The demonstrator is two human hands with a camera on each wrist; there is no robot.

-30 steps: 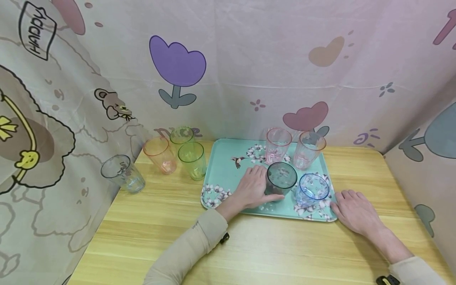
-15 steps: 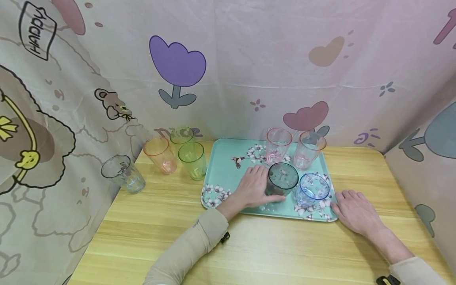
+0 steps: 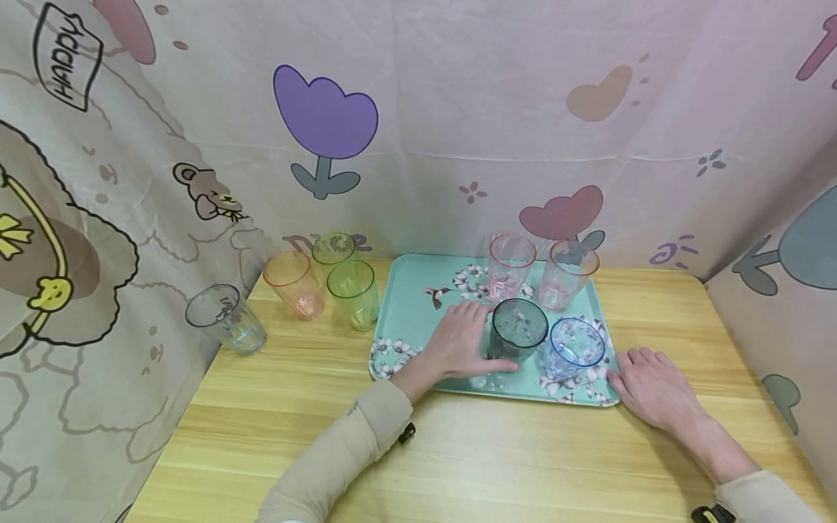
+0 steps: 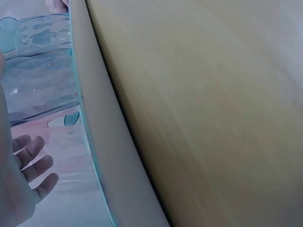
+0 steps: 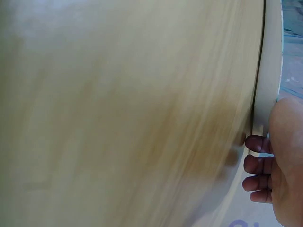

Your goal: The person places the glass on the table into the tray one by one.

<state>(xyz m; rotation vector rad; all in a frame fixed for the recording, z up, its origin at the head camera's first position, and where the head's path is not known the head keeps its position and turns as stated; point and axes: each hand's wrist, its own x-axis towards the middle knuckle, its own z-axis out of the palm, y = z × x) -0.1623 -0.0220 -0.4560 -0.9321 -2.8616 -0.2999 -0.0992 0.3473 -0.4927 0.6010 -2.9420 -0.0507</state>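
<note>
A smoky grey glass (image 3: 518,335) stands upright on the mint-green flowered tray (image 3: 412,312). Just left of it is my left hand (image 3: 453,345), thumb and fingers spread around its near left side. A small gap shows between hand and glass; in the left wrist view the fingers (image 4: 40,168) are loosely bent and hold nothing. To the right of the grey glass stands a blue glass (image 3: 567,357), with two pink-rimmed glasses (image 3: 508,280) behind. My right hand (image 3: 659,392) rests palm down on the table at the tray's right edge, its thumb by the rim.
Left of the tray stand an orange glass (image 3: 301,287), two green glasses (image 3: 356,298) and a clear dark-rimmed glass (image 3: 235,323) near the table's left edge. A printed curtain (image 3: 431,109) hangs behind and beside the wooden table (image 3: 497,457).
The grey glass shifted slightly to the right toward the blue one, then stopped. My left hand has since drawn back a little to the left, off the glass. The right hand stays put.
</note>
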